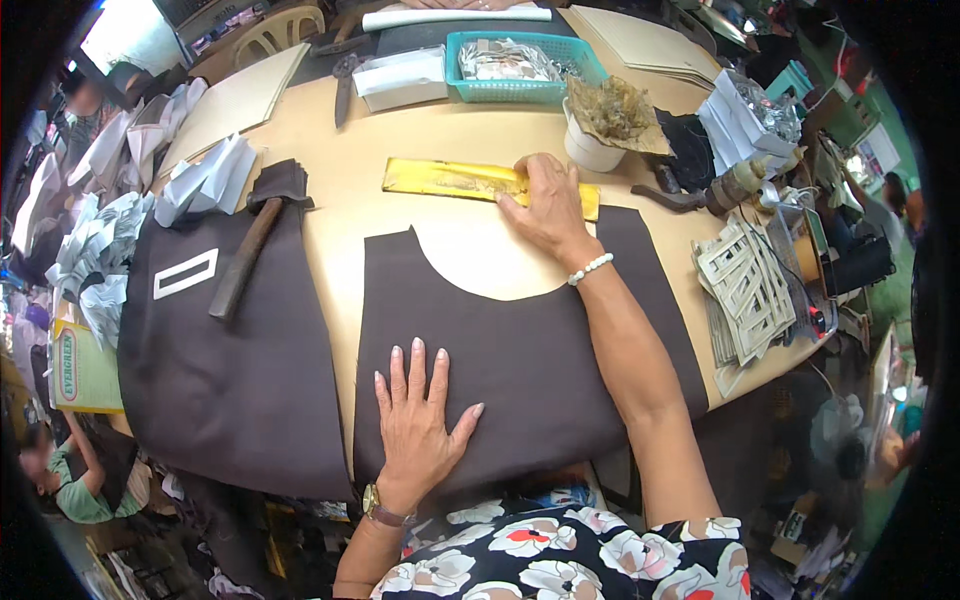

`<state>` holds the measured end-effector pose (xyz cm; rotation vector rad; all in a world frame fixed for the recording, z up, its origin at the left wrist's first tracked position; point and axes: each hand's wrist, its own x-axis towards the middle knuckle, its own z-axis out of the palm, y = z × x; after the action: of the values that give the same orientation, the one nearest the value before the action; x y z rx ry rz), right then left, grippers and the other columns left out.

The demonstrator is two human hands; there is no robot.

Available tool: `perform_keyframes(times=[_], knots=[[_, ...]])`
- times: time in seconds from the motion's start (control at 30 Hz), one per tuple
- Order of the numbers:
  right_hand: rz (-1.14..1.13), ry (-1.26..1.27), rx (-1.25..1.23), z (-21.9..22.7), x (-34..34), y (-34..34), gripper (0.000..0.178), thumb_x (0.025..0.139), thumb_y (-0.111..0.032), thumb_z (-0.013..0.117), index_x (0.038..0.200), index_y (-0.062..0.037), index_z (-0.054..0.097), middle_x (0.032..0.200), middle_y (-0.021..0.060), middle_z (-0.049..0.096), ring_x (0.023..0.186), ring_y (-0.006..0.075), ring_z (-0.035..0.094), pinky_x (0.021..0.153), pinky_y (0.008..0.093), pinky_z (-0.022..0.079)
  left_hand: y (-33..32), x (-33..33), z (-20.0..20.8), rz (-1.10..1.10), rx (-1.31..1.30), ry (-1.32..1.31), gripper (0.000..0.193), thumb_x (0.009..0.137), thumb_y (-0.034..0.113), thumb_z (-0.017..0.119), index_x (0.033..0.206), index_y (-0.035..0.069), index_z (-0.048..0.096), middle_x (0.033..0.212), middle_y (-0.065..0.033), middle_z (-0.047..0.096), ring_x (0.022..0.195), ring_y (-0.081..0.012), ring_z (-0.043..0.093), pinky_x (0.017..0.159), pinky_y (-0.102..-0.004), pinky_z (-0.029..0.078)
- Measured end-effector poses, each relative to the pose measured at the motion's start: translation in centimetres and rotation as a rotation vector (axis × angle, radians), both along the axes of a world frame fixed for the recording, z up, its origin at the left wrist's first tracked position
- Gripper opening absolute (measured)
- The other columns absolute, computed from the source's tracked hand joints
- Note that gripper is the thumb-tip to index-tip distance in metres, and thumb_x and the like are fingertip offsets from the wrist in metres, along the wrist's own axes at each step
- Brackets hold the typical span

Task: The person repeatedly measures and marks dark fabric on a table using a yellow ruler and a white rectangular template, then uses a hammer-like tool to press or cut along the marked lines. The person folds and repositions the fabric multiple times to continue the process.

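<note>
One flat, released left hand [415,428] rests on the dark cloth [530,370] at lower centre of the frame; the right hand [548,203] grasps the yellow strip [450,179] across its width at upper centre. Steadying the cloth seems the step in hand; the next likely needs the strip gripped firmly.

The left hand [418,425] lies flat with spread fingers on the left part of the curved-cut dark cloth [520,345], while the right forearm [635,350] stretches over its right part, the right hand [548,205] bending its fingers beyond its curved edge.
</note>
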<state>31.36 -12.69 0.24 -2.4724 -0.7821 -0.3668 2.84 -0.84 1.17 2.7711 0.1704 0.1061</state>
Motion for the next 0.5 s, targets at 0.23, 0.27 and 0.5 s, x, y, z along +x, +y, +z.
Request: perform_keyframes(times=[0.23, 0.27, 0.5], knots=[[0.018, -0.102, 0.378, 4.8, -0.4, -0.9, 0.033, 0.079, -0.023, 0.071, 0.104, -0.0055, 0.059, 0.069, 0.0089, 0.062, 0.062, 0.024, 0.061, 0.059, 0.035, 0.048, 0.1, 0.1, -0.2, -0.028, 0.027, -0.024, 0.078, 0.083, 0.041, 0.065, 0.143, 0.001, 0.035, 0.15, -0.0236, 0.027, 0.14, -0.0422, 0.021, 0.111, -0.0572, 0.017], [0.075, -0.133, 0.409, 6.0, -1.0, -1.1, 0.031, 0.08, -0.024, 0.071, 0.103, -0.0053, 0.061, 0.068, 0.0084, 0.062, 0.06, 0.0219, 0.061, 0.058, 0.0337, 0.048, 0.2, 0.0, -0.2, 0.004, -0.006, -0.058, 0.082, 0.082, 0.039, 0.067, 0.144, -0.001, 0.03, 0.15, -0.0245, 0.026, 0.14, -0.0423, 0.021, 0.111, -0.0552, 0.017], [0.198, 0.14, 0.172, 8.1, -9.1, -7.5, 0.038, 0.078, -0.026, 0.073, 0.106, -0.0027, 0.062, 0.075, 0.0093, 0.063, 0.068, 0.0228, 0.062, 0.064, 0.0336, 0.05, 0.5, -0.2, -1.2, 0.166, -0.303, -0.355, 0.109, 0.073, 0.015, 0.078, 0.147, -0.007, 0.001, 0.15, -0.0283, 0.022, 0.139, -0.0421, 0.023, 0.114, -0.0415, 0.021]])
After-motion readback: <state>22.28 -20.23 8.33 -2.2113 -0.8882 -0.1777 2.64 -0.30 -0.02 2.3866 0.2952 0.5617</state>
